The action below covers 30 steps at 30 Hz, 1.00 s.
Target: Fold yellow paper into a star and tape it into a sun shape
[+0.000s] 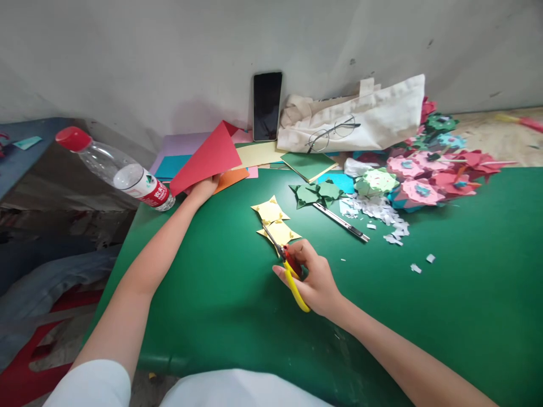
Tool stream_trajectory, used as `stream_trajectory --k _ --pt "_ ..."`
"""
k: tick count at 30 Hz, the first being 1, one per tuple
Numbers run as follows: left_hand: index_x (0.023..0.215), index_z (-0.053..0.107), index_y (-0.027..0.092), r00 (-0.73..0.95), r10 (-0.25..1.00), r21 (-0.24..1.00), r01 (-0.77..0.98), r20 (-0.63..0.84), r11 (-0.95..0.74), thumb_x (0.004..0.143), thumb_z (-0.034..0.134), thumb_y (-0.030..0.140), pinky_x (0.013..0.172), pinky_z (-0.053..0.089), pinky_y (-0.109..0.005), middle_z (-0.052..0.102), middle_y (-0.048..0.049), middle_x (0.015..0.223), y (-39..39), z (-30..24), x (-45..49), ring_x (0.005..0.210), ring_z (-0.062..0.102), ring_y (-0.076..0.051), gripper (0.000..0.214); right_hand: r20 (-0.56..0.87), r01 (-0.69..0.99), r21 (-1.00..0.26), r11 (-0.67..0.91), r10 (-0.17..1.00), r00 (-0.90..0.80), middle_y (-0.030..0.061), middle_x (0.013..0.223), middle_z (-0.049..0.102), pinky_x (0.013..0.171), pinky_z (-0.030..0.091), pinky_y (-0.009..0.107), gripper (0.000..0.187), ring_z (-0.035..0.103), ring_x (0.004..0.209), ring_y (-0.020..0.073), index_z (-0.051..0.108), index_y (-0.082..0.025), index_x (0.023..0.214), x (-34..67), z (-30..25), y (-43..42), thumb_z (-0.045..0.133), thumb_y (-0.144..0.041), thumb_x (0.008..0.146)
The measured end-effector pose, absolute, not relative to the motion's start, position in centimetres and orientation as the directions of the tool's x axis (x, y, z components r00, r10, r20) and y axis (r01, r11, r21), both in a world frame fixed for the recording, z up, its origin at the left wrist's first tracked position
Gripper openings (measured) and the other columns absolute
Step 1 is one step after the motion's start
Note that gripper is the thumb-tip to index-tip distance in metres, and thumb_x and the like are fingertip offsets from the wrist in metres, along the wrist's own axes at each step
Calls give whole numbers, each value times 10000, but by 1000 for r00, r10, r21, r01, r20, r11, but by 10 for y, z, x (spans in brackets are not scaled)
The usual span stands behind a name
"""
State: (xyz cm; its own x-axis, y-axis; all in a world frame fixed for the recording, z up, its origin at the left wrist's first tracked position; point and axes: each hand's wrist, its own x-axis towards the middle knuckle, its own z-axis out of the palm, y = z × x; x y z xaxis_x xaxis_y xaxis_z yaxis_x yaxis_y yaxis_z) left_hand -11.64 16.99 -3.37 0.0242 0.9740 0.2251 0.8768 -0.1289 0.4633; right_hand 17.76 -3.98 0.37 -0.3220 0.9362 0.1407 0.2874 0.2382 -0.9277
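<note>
On the green table [212, 316], your right hand [319, 282] grips the scissors [292, 284] from the near end, so they point away from you over the yellow folded papers [271, 211]. Your left hand [207, 186] reaches beneath the tilted red sheet [207, 160], apparently propping it; partly hidden, its grip I cannot tell.

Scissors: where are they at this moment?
In the head view, below and slightly right of centre, the scissors are in the right hand, blades over the lower yellow paper piece.
</note>
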Motion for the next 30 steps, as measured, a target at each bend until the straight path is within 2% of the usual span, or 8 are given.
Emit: stream_trajectory --k 3,6,9,16,22,30 --pt "1184 647 214 -26 968 456 885 248 -93 956 438 410 1168 337 -478 682 -139 1246 169 -32 -115 1294 553 -315 366 155 302 -918 258 933 -326 -98 611 353 470 228 209 269 276 515 64 378 -235 847 178 3 -40 625 -341 867" --pt "1186 649 187 -6 962 439 891 272 -119 926 490 328 1138 389 -396 659 -139 1292 168 -28 -113 1285 565 -289 336 158 315 -912 264 932 -326 -94 615 351 474 226 210 284 269 525 68 373 -236 840 178 2 -41 631 -352 861" --pt "1170 653 153 18 960 419 897 280 -139 896 531 267 1104 423 -363 662 -150 1285 168 -25 -111 1257 587 -284 321 154 331 -906 264 934 -322 -87 625 367 483 237 209 283 280 536 72 377 -235 841 178 2 -41 634 -355 855" --pt "1056 668 125 36 947 349 925 320 -153 867 557 216 1003 478 -419 698 -183 1133 171 -27 -112 1092 649 -320 238 149 334 -904 268 928 -343 -89 619 383 474 244 200 271 287 524 70 384 -235 855 179 2 -41 631 -348 851" --pt "1034 650 118 80 916 285 937 392 -204 855 517 154 1023 443 -446 648 -183 1142 174 -32 -115 1132 586 -316 226 146 349 -897 270 928 -342 -87 618 387 477 256 196 272 276 526 69 376 -234 843 178 2 -40 621 -353 848" --pt "1098 638 130 91 891 269 935 445 -230 923 475 250 1030 426 -427 635 -168 1140 174 -36 -117 1145 560 -303 268 137 356 -897 264 929 -343 -87 611 388 481 254 202 278 283 527 73 384 -234 850 178 0 -41 622 -376 848"
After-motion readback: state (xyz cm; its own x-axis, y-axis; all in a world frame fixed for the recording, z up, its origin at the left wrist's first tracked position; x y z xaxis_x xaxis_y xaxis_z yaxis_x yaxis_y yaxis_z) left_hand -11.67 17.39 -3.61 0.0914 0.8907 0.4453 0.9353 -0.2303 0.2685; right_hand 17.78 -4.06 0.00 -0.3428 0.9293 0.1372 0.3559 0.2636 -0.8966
